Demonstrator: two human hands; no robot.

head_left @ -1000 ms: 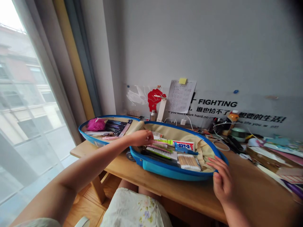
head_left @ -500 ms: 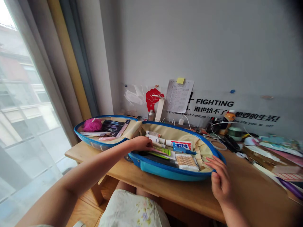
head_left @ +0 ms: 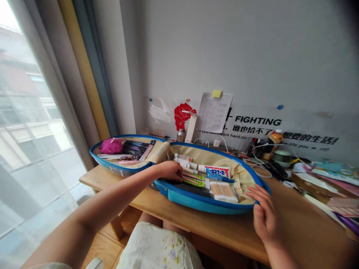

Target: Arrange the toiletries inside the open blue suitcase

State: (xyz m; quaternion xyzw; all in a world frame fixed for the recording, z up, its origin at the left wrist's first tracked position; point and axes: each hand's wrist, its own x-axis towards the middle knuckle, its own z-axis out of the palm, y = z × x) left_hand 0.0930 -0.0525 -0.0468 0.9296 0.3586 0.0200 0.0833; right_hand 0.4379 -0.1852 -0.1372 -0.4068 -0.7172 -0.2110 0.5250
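A blue oval case (head_left: 209, 208) with a cream lining lies unfolded on the table. My left hand (head_left: 171, 171) reaches into its right half, fingers curled together at the left end of the slim green-and-pink packets (head_left: 193, 180); the fingertips are partly hidden. Close by are white tubes (head_left: 185, 163), a toothpaste box (head_left: 214, 170), a blue tube-like item (head_left: 220, 178) and a pack of cotton swabs (head_left: 223, 191). My right hand (head_left: 263, 211) rests at the case's right rim, fingers spread and thumb apart.
The left half (head_left: 112, 171) of the case holds a magenta bath puff (head_left: 112, 145) and dark slim packages (head_left: 136, 149). Behind stand a small bottle (head_left: 180, 135) and a white upright device (head_left: 192, 129). Cables, an orange bottle (head_left: 272, 145) and papers crowd the table's right side.
The lower green strip has turned and shifted beside the other green packet, with my left hand at their left end. My right hand stays at the rim. The view has shifted slightly.
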